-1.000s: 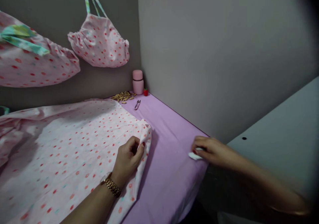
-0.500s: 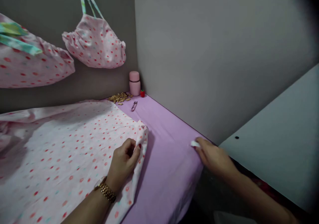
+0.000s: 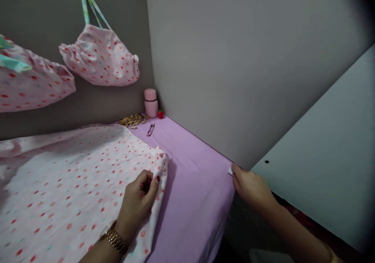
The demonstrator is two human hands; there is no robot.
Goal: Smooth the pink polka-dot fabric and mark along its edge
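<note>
My left hand [image 3: 137, 205], with a gold wristwatch [image 3: 114, 240] on its wrist, pinches the raised, folded edge of a pink polka-dot cloth [image 3: 73, 181]. The cloth lies flat over a lilac padded surface [image 3: 193, 185]. My right hand [image 3: 250, 187] is at the far edge of that surface, next to the wall. Its fingertips hold a small white piece [image 3: 230, 171], perhaps tailor's chalk, which is mostly hidden by the fingers.
Thread snips [image 3: 150, 129], a pink jar [image 3: 150, 103], a small red strawberry-shaped item [image 3: 160, 114] and loose tan nuts [image 3: 131, 119] lie at the far corner. Two polka-dot bags [image 3: 99, 58] hang on the wall. A grey panel [image 3: 310, 146] stands at right.
My right hand has moved closer to the wall along the lilac edge, with the white piece now more hidden. My left hand keeps its fold. The whole view has drifted left.
</note>
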